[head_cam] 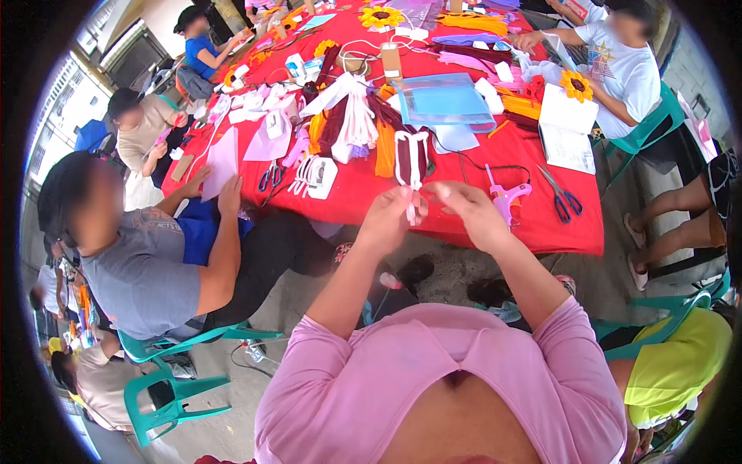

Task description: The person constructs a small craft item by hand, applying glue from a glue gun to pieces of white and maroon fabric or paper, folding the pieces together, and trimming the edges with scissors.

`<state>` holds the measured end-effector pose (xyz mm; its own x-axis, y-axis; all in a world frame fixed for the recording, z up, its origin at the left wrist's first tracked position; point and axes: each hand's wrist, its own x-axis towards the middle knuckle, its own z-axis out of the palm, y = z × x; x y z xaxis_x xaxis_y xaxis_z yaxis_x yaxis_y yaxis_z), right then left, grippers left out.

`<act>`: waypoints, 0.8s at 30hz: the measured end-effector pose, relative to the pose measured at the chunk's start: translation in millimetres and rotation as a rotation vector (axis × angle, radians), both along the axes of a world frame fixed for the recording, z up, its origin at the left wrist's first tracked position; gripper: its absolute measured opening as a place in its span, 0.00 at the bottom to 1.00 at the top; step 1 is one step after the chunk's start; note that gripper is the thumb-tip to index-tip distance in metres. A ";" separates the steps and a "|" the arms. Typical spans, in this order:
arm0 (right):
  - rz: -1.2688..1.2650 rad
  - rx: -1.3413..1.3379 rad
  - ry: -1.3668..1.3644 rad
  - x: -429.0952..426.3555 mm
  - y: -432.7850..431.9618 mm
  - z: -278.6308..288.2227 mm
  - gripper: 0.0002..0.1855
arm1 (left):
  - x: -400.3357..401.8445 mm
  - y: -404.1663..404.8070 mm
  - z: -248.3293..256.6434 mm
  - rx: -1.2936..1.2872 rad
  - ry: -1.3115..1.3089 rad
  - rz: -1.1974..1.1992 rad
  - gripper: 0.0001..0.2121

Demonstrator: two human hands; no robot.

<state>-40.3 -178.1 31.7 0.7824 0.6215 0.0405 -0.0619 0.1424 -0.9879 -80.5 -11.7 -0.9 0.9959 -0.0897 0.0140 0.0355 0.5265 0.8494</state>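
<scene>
A petal-like piece of bent chenille stems (pixel 411 159), maroon inside a white outline, stands up from my left hand (pixel 387 213). Its gathered white lower end is pinched between my left thumb and fingers, and a short white tail hangs below. My right hand (pixel 466 209) is close on the right with its fingers curled toward that lower end; whether they touch it is not clear. Just beyond my right hand lies a pink hot glue gun (pixel 508 194) on the red tablecloth (pixel 464 165). Farther right are open scissors (pixel 561 196) with dark blue handles.
Bundles of white chenille stems (pixel 352 119), a blue plastic pouch (pixel 446 100) and an open notebook (pixel 568 133) cover the far side. Left are more scissors (pixel 271 176) and a co-worker (pixel 145 255) holding a lilac sheet (pixel 221 164). A cord runs to the glue gun.
</scene>
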 end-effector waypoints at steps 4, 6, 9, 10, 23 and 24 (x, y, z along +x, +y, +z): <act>0.181 0.187 0.301 0.7 10.1 -8.3 0.14 | -5.4 -12.6 6.4 -0.004 0.110 -0.051 0.15; 0.208 0.237 0.497 1.4 10.5 -14.2 0.16 | -6.9 -13.5 1.8 -0.052 0.108 -0.106 0.15; 0.195 0.347 0.626 1.2 12.7 -11.4 0.18 | -10.4 -18.6 -2.2 -0.059 0.105 -0.163 0.15; 0.195 0.364 0.627 2.3 12.8 -11.9 0.18 | -12.8 -22.1 -1.2 -0.003 0.101 -0.148 0.15; 0.167 0.408 0.431 12.2 8.3 -16.4 0.14 | -32.8 8.2 8.8 1.305 -0.099 -0.154 0.17; 0.165 0.398 0.410 12.1 7.3 -19.5 0.14 | -32.6 15.1 8.6 1.322 -0.118 0.048 0.16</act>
<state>-28.2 -170.8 12.3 0.6776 0.7354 0.0105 -0.4801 0.4532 -0.7511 -113.1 3.4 7.7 0.9972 -0.0681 0.0300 -0.0690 -0.6944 0.7162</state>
